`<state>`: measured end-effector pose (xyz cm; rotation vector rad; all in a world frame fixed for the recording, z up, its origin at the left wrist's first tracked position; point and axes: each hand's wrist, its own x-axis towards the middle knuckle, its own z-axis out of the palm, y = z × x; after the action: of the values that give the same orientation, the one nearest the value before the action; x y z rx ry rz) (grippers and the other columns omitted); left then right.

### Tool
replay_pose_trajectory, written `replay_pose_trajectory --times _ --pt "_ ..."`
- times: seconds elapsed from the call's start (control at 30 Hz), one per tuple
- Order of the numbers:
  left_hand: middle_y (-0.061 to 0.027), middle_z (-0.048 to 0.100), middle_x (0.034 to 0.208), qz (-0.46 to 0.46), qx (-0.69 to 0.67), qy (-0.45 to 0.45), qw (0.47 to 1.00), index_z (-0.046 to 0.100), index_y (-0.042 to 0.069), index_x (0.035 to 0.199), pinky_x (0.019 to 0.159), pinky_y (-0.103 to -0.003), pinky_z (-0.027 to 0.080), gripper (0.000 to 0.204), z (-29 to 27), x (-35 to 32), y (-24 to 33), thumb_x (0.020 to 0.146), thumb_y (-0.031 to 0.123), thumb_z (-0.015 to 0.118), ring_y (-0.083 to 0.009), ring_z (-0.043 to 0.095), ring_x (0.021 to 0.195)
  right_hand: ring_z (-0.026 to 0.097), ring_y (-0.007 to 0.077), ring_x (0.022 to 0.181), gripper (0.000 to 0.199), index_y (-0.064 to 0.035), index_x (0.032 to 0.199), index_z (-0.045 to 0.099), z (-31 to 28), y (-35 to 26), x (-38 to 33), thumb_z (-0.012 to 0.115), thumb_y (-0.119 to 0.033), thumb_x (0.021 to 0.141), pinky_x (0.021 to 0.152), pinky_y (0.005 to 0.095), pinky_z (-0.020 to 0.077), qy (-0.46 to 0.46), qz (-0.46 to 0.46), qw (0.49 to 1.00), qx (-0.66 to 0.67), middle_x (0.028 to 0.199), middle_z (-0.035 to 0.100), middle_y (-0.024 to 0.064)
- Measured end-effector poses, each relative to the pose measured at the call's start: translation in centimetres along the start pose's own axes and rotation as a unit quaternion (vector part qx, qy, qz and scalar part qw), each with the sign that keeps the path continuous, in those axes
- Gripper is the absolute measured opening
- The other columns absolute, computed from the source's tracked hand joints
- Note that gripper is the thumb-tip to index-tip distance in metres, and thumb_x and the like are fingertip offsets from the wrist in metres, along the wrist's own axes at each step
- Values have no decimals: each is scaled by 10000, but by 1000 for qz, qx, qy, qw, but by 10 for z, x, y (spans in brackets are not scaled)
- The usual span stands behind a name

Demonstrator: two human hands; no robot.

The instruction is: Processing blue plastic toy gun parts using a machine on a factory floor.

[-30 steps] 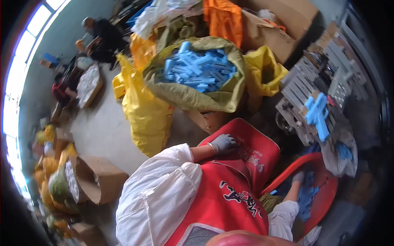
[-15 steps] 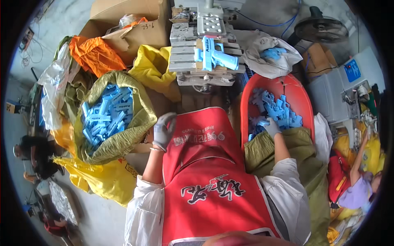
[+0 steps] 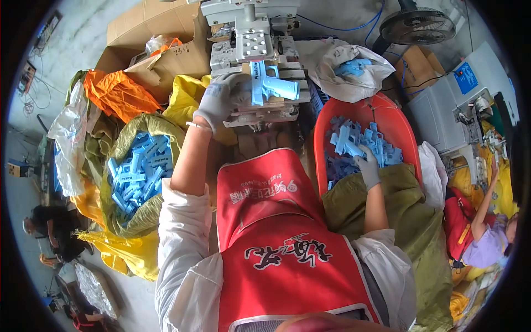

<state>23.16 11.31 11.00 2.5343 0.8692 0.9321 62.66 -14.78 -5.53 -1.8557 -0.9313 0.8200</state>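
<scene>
A light-blue toy pistol [image 3: 258, 83] with dark print on its side lies on the metal bed of a machine [image 3: 254, 47]. My gloved left hand [image 3: 221, 97] is at its left edge, fingers curled against it; the fingertips are partly hidden. At the right, my gloved right hand [image 3: 367, 168] grips another light-blue toy pistol [image 3: 346, 141] by its handle end. That one is above a red tub [image 3: 406, 130] holding a heap of similar blue pieces [image 3: 381, 146].
An olive woven sack [image 3: 180, 133] full of printed blue pieces [image 3: 141, 169] stands at the left. A white bag [image 3: 354, 83] with blue pieces, a black fan [image 3: 420, 26] and a cardboard box [image 3: 160, 33] are farther back. Another person [image 3: 487, 243] sits at the far right.
My left hand has moved forward from beside the apron to the toy pistol on the machine. My right hand has raised a toy pistol from the heap. The view has shifted slightly.
</scene>
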Motion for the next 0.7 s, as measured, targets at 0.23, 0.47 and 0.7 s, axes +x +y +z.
replay_pose_trajectory --times 0.23,0.47,0.7 --pt "-120 629 997 -63 -69 68 993 634 83 1041 717 -331 505 300 -3 -11 13 754 153 688 -237 618 836 553 113 849 427 2 1289 449 32 -113 7 557 -64 881 743 232 453 -26 -126 942 311 1037 571 68" --pt "-41 666 993 -146 -164 275 936 643 22 1048 710 -240 487 268 -16 -87 -6 791 81 686 -98 586 755 555 89 818 390 -17 1204 532 100 -220 37 610 -25 823 719 224 463 -158 -256 932 202 1060 586 57" --pt "-42 644 998 -271 -195 358 872 626 13 1080 758 -229 470 283 -33 -212 -25 820 114 676 -97 581 843 596 266 1021 313 6 1084 617 138 -252 47 630 -25 773 908 330 443 -96 -446 884 -100 1079 627 142"
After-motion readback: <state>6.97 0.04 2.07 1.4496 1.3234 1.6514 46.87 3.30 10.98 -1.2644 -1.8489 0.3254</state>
